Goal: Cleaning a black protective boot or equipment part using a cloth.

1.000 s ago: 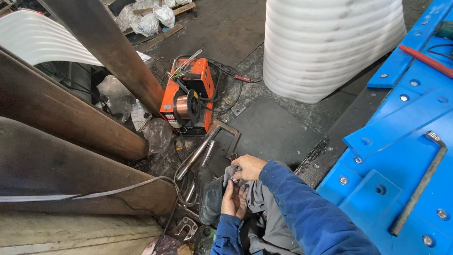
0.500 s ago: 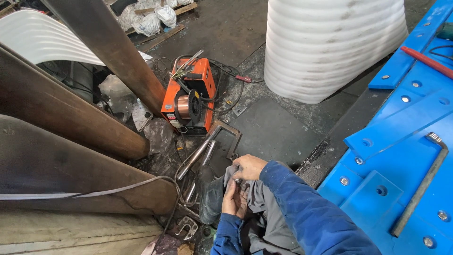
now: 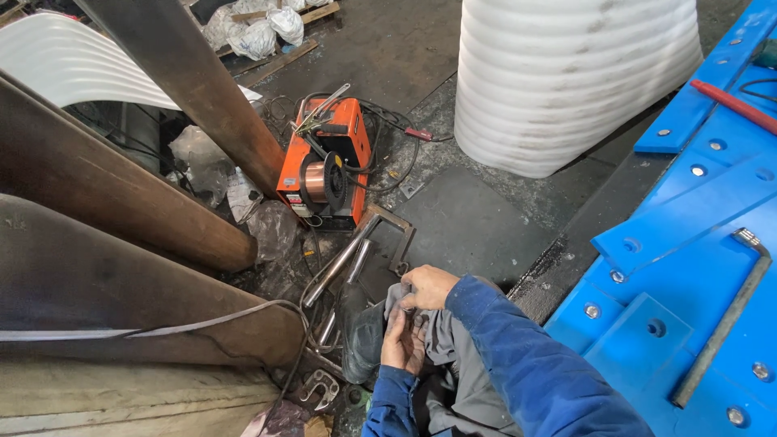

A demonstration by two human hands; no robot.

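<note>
One white ribbed drum [image 3: 566, 81] stands behind three rusty steel beams [image 3: 105, 190] and one orange welder [image 3: 328, 162]. Two hands meet at the grey trouser cuff [image 3: 441, 336] over one dark boot [image 3: 362, 340]: right hand [image 3: 429, 286] pinches the cloth, left hand [image 3: 402, 344] seemingly curled on it.

Orange welding machine [image 3: 325, 166] at centre; white ribbed drum [image 3: 566, 81] upper right; blue steel plates [image 3: 688, 267] right; rusty pipes [image 3: 121, 202] left.
</note>
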